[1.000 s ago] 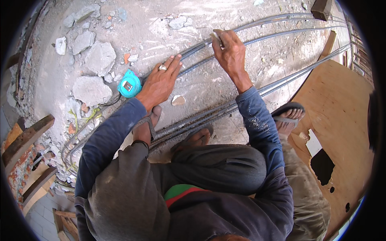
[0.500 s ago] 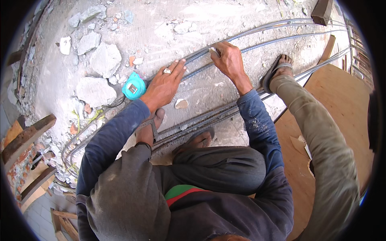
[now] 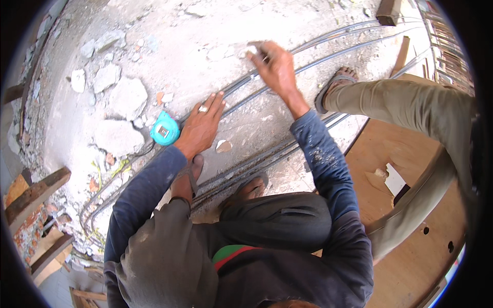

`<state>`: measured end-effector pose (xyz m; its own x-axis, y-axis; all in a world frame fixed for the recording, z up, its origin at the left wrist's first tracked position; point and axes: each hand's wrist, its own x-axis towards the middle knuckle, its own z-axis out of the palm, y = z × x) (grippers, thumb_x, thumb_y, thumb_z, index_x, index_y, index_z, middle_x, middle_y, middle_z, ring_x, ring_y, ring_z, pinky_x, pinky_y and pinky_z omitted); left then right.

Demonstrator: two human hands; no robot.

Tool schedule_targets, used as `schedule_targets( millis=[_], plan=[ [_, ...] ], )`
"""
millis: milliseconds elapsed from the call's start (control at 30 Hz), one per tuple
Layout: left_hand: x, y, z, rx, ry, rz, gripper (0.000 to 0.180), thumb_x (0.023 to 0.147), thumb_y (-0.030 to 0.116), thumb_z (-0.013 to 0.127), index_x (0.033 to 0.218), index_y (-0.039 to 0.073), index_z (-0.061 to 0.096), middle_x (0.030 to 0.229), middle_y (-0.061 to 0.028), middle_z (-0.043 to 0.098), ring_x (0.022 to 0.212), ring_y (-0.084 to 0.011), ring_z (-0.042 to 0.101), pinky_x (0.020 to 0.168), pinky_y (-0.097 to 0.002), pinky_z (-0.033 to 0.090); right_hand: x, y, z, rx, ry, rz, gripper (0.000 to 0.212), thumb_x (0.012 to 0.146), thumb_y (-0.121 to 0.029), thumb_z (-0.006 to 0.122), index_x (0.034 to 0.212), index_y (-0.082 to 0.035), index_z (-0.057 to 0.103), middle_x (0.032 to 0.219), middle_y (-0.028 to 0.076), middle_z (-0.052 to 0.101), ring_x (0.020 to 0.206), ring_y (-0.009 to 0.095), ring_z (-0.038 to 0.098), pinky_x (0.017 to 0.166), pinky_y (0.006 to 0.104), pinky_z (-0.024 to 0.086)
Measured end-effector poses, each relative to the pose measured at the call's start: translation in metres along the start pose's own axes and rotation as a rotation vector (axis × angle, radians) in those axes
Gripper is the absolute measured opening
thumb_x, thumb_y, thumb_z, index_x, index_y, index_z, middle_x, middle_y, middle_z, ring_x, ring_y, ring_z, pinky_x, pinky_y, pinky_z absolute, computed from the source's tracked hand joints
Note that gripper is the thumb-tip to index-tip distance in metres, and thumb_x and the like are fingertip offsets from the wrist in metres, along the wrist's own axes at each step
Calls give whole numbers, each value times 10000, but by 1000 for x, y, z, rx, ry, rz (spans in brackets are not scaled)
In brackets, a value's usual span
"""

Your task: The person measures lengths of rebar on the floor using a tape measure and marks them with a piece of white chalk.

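Observation:
My left hand (image 3: pixel 201 127) lies flat with its fingers stretched across a pair of thin steel reinforcing bars (image 3: pixel 241 82). A ring is on one finger. Right beside its wrist sits a turquoise tape measure (image 3: pixel 165 130); I cannot tell whether its blade is drawn out under the hand. My right hand (image 3: pixel 277 71) is just beyond the bars, slightly blurred. Its thumb and fingers close in a pinch on a small whitish piece (image 3: pixel 251 51), whose kind I cannot make out.
Broken concrete chunks (image 3: pixel 119 137) lie at the left. More bars (image 3: pixel 226 179) run past my feet. Another person's sandalled foot (image 3: pixel 339 84) stands at the right near a plywood sheet (image 3: pixel 405 138). A wooden block (image 3: pixel 389 11) rests across the bars' far end.
My right hand has moved away from the bars, up and left, still pinching the whitish piece. My left hand stays on the bars. The other person's legs have shifted apart.

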<state>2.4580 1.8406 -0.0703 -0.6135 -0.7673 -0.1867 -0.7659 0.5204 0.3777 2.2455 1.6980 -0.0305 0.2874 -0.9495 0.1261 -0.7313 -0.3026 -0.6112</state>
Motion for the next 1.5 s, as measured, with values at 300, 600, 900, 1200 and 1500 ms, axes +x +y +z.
schedule_targets(
  millis=[300, 600, 900, 1200, 1500],
  plan=[
    [2, 0, -1, 45, -77, 14, 877, 727, 206, 765, 1433, -69, 324, 1566, -231, 182, 1431, -364, 263, 1093, -460, 322, -63, 27, -1, 320, -483, 270, 289, 824, -237, 718, 1040, -51, 674, 817, 137, 662, 726, 250, 641, 684, 373, 530],
    [1, 5, -7, 1, -64, 70, 853, 700, 173, 719, 1411, -111, 343, 1561, -256, 179, 1420, -398, 262, 1098, -477, 306, -85, 31, 3, 163, -774, 67, 263, 715, -223, 753, 909, -60, 682, 822, 143, 689, 785, 333, 673, 665, 425, 504],
    [2, 7, -7, -29, -77, 38, 869, 703, 201, 766, 1391, -116, 341, 1542, -280, 186, 1380, -453, 295, 1107, -485, 301, -107, 39, 33, -152, -893, 66, 328, 716, -168, 695, 1021, -58, 636, 900, 205, 681, 887, 409, 663, 751, 480, 538],
    [0, 8, -5, -51, -34, 47, 864, 700, 193, 767, 1384, -122, 344, 1530, -287, 211, 1379, -448, 296, 1106, -486, 300, -116, 26, 25, -227, -733, 38, 210, 704, -125, 710, 886, -24, 686, 893, 199, 695, 867, 369, 692, 738, 451, 560],
    [0, 7, -4, -46, -58, 30, 871, 708, 217, 767, 1393, -113, 343, 1535, -284, 204, 1385, -445, 287, 1112, -482, 288, -115, 34, 36, -271, -706, -27, 218, 677, -110, 720, 871, -18, 685, 842, 195, 692, 823, 363, 697, 692, 447, 566]
  ],
)
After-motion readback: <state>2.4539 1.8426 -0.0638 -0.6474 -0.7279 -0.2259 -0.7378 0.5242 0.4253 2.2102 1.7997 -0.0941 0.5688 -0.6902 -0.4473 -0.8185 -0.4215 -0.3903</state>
